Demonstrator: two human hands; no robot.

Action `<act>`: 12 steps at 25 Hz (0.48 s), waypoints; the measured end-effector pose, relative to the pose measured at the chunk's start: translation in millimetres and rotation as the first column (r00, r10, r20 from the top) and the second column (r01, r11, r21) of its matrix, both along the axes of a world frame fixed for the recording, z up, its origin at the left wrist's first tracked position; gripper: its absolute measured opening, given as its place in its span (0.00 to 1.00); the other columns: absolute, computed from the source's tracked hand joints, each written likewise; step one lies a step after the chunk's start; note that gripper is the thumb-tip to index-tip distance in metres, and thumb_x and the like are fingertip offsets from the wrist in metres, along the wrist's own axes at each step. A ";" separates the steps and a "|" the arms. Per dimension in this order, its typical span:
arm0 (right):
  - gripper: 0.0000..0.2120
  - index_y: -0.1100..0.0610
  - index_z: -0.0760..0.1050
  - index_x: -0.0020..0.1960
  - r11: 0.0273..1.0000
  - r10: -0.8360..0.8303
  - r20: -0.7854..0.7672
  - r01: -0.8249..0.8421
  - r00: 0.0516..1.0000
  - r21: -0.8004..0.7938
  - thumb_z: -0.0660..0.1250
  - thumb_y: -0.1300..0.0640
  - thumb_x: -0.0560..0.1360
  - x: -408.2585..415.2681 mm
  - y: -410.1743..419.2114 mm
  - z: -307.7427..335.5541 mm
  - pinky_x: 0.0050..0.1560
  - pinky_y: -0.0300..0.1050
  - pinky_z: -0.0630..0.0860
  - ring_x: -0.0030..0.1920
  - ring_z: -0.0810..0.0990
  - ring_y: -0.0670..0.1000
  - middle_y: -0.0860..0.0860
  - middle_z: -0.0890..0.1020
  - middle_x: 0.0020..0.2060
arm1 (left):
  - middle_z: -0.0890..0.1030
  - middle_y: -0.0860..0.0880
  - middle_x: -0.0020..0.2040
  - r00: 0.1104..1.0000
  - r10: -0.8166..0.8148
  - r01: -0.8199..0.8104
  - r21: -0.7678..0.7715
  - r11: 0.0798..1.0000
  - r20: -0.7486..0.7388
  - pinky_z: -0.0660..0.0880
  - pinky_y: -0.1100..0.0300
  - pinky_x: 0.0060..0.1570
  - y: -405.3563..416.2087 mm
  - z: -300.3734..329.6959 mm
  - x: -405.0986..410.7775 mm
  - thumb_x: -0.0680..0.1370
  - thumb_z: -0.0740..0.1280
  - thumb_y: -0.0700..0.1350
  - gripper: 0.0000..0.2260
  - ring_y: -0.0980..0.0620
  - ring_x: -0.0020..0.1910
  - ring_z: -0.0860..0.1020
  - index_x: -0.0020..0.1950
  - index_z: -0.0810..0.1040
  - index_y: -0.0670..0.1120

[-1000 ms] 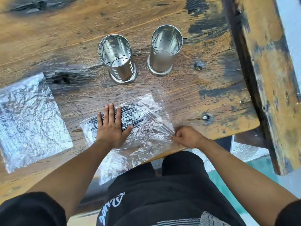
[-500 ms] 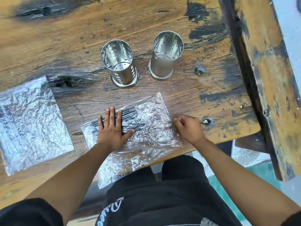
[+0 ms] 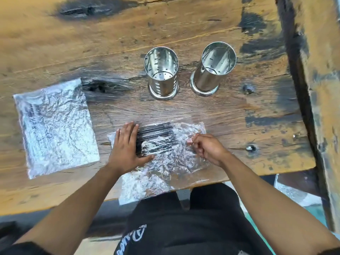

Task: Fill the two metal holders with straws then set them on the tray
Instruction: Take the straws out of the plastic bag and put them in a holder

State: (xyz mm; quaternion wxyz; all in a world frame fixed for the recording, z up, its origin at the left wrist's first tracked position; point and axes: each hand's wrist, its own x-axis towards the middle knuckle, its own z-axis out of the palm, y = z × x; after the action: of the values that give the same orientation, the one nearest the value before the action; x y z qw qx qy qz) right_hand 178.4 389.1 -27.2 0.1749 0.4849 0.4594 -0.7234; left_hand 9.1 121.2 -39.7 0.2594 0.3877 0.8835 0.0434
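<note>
Straws: black, light, thin; lie bundled inside clear plastic bag at near edge of surface; likely slippery, take them near mid-length.
Bag: soft, crinkly, part overhangs edge.
Left hand: your grip is flat, fingers spread, pressing bag.
Right hand: fingers curled, pinching film; contents unclear.
Holders: left holder, right holder; upright, empty, rigid, grab by wall.
Tray: not seen.

White lettering sits on the black clothing at six o'clock. It is partly cut off. None of it can be read.
</note>
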 end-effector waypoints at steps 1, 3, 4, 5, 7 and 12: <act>0.11 0.63 0.79 0.45 0.997 -0.001 -0.021 -0.001 1.000 -0.078 0.60 0.68 0.81 -0.7 -0.5 2.2 0.40 0.50 0.76 0.34 0.75 0.50 0.65 0.80 0.45 | 0.46 0.43 0.84 1.000 -0.009 0.009 -0.056 0.998 -0.014 0.42 0.41 0.81 -6.2 -2.5 -0.6 0.66 0.52 0.84 0.59 0.44 0.83 0.43 0.84 0.44 0.45; 0.10 0.66 0.80 0.57 0.980 0.037 -0.040 -0.044 0.999 -0.192 0.60 0.68 0.82 -3.6 0.6 5.0 0.57 0.54 0.80 0.46 0.80 0.55 0.62 0.85 0.50 | 0.40 0.44 0.84 1.000 -0.006 0.005 -0.163 0.987 -0.008 0.37 0.41 0.80 -15.3 -8.1 -2.1 0.64 0.51 0.85 0.61 0.44 0.82 0.36 0.83 0.40 0.46; 0.11 0.64 0.80 0.61 0.967 0.099 -0.047 -0.107 0.994 -0.232 0.63 0.66 0.82 -6.8 1.6 6.7 0.55 0.51 0.82 0.47 0.80 0.56 0.61 0.86 0.52 | 0.37 0.45 0.84 1.000 0.001 -0.001 -0.201 0.980 0.001 0.35 0.41 0.79 -18.0 -11.1 -3.2 0.63 0.51 0.86 0.62 0.45 0.81 0.34 0.83 0.38 0.46; 0.13 0.60 0.80 0.63 0.948 0.187 -0.055 -0.195 0.981 -0.253 0.67 0.63 0.80 -11.6 0.9 8.0 0.43 0.44 0.84 0.43 0.80 0.53 0.58 0.86 0.51 | 0.36 0.46 0.83 1.000 0.010 -0.008 -0.225 0.974 0.009 0.35 0.41 0.79 -18.8 -14.3 -4.0 0.63 0.51 0.86 0.62 0.45 0.81 0.32 0.83 0.36 0.47; 0.16 0.55 0.80 0.64 0.910 0.337 -0.077 -0.345 0.938 -0.229 0.71 0.58 0.76 -26.0 -7.1 5.9 0.21 0.34 0.69 0.30 0.72 0.47 0.55 0.86 0.46 | 0.37 0.46 0.84 0.999 0.040 -0.037 -0.230 0.972 0.011 0.38 0.40 0.80 -18.2 -19.7 -5.1 0.63 0.50 0.85 0.61 0.45 0.82 0.33 0.83 0.37 0.48; 0.11 0.57 0.84 0.58 0.863 0.421 -0.255 -0.298 0.871 0.408 0.75 0.62 0.75 -42.9 -45.5 -15.0 0.30 0.33 0.73 0.32 0.81 0.41 0.49 0.85 0.41 | 0.44 0.47 0.85 0.996 0.084 -0.086 -0.157 0.984 -0.018 0.42 0.41 0.81 -17.6 -22.8 -3.0 0.66 0.57 0.81 0.56 0.45 0.83 0.40 0.84 0.45 0.50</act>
State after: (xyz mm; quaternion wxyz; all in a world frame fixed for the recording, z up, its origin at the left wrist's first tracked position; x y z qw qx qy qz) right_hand 135.6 343.6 -42.2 0.1370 0.2824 0.6888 -0.6535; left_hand 6.1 103.6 -62.5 0.2822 0.3282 0.9013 -0.0179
